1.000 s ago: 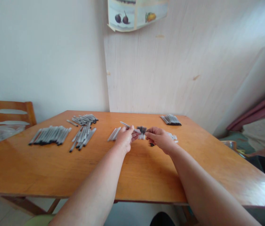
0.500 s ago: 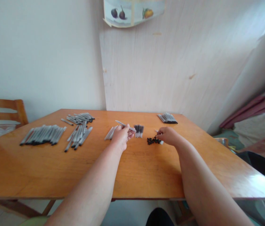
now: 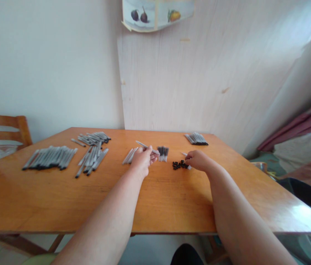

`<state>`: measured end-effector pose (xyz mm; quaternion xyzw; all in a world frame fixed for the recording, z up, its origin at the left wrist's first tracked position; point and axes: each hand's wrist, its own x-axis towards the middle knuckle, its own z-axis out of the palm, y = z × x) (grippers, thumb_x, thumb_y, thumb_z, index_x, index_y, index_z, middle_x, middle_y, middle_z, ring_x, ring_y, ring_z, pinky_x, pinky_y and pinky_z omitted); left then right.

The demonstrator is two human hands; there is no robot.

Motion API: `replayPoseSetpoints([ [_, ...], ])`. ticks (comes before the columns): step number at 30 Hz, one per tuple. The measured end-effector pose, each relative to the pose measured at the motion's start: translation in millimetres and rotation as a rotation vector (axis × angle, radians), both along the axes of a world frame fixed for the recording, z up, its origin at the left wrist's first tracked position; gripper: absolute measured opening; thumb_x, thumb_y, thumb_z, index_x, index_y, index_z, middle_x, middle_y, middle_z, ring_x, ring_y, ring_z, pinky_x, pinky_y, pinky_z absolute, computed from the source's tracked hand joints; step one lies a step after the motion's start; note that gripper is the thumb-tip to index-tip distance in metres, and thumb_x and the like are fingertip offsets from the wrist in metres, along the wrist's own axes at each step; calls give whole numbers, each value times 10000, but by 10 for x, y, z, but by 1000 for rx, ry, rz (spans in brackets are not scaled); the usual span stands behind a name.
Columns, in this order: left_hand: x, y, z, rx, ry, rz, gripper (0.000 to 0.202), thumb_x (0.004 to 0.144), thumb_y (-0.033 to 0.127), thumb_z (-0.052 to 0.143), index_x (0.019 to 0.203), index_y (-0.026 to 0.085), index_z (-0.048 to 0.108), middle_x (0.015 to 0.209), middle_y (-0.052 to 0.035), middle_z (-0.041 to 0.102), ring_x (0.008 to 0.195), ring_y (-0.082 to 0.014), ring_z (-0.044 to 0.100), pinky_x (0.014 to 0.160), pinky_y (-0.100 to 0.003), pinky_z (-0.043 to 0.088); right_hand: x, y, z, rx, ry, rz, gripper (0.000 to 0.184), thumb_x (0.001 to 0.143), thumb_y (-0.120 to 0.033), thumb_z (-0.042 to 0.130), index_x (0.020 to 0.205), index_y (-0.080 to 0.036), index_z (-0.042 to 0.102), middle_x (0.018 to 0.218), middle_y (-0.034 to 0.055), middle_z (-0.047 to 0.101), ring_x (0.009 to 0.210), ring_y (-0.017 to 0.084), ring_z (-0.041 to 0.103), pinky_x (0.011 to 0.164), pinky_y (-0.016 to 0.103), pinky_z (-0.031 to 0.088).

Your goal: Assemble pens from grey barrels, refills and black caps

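Note:
My left hand (image 3: 142, 160) is closed around a pale pen barrel (image 3: 141, 144), which points up and to the left. Fingers pinched, my right hand (image 3: 197, 160) is at the right end of a small heap of black pen caps (image 3: 178, 165); what its fingertips hold is hidden. Small white pieces stick out by that hand. Between the hands lies a short row of dark ink refills (image 3: 162, 153) with clear ends. Several pale barrels (image 3: 128, 156) rest just left of my left hand.
On the table's left are piles of black-ended pens (image 3: 49, 157), with looser pens (image 3: 93, 160) beside them and another group (image 3: 94, 138) behind. A bundle of pens (image 3: 196, 138) lies at the back right. A wooden chair (image 3: 4, 129) stands at the left, and the wall borders the back edge.
My right hand has shifted very slightly to the right by the black caps. The left hand keeps its hold on the pen barrel, nearly still.

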<state>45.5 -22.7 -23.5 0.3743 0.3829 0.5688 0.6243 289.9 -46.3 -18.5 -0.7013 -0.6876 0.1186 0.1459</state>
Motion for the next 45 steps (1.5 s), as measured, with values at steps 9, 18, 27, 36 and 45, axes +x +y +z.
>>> replayPoseSetpoints([
  [9,-2,-8,-3,5,-6,-9,186,800,307,634,829,164,519,726,-91,692,656,-167,673,617,-268,487,-174,-18,78,182,75,-39,162,725,-230,535,723,-152,677,667,56,655,628,148,558,554,241,341],
  [18,53,-61,58,122,46,-49,151,827,292,599,858,171,515,808,-92,705,698,-171,680,650,-281,501,-722,-209,100,200,470,151,131,766,-265,544,814,-197,645,661,-1,627,585,116,551,521,213,376],
  [27,96,-121,90,224,93,-69,190,798,294,639,904,173,539,848,-95,702,673,-164,667,687,-321,513,-905,-229,42,-34,922,161,105,773,-265,573,784,-166,607,685,29,646,519,78,518,448,183,366],
  [36,60,-111,98,179,-2,-157,178,838,256,584,986,179,524,899,-98,705,748,-167,677,719,-317,514,-857,-229,66,-52,1033,150,238,775,-402,632,740,-173,577,676,22,632,510,67,488,461,187,355],
  [45,-14,-93,121,89,-195,-305,150,841,232,586,964,170,527,950,-113,698,813,-174,677,746,-315,509,-829,-251,91,-99,1228,218,295,710,-421,700,750,-163,561,696,10,627,521,57,485,463,184,331],
])
